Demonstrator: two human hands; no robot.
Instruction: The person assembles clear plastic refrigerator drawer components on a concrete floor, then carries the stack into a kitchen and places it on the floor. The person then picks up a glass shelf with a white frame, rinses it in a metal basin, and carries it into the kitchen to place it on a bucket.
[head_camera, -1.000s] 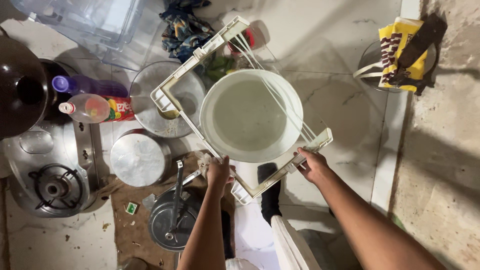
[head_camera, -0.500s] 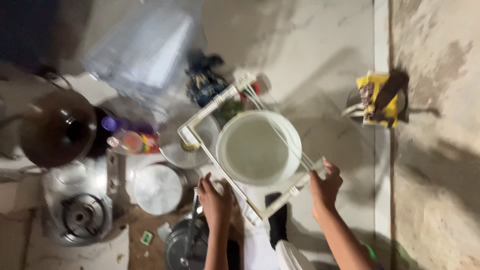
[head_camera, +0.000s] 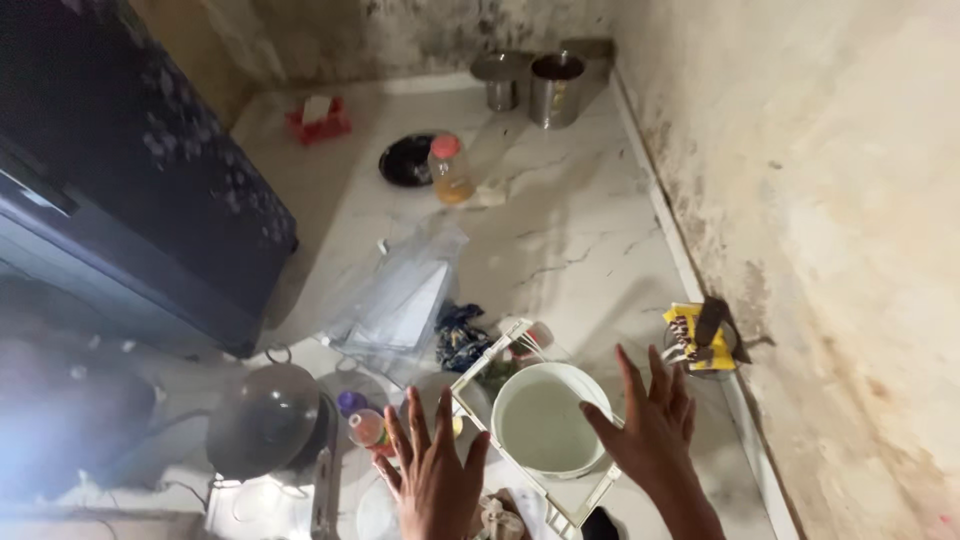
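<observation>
Both hands hover over the floor with fingers spread wide and released, grasping nothing. The left hand (head_camera: 435, 475) hangs just beside the near corner of a white rectangular frame (head_camera: 478, 378), while the right hand (head_camera: 650, 430) is just over the frame's right edge. Inside the frame sits a white bucket (head_camera: 548, 422) of pale cloudy liquid. Left of it stands a dark round pot (head_camera: 270, 415) and a small bottle (head_camera: 366, 427). Farther off lie clear plastic sheets (head_camera: 400, 300), a yellow packet (head_camera: 697, 338) by the wall, then an orange-capped bottle (head_camera: 450, 172) and two steel cups (head_camera: 530, 85).
</observation>
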